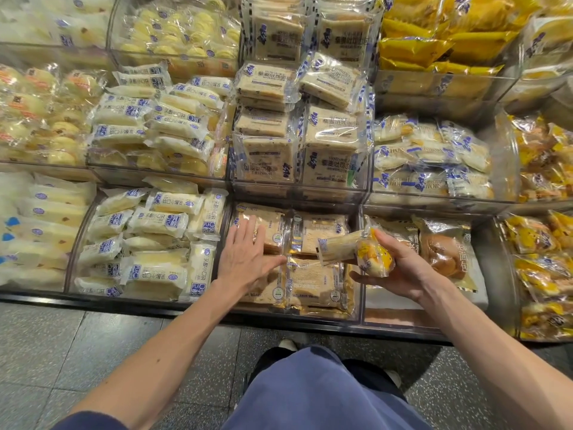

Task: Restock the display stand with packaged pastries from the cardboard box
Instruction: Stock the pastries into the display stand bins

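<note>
Yellow pastry pack [373,257] is gripped at the right hand's [403,270] nine o'clock; toast packs [313,280] are touched by the flat left hand [248,259].

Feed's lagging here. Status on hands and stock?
Left hand flat on toast packs, bottom middle bin. Right hand grips two wrapped pastries. Cardboard box out of view.
</note>
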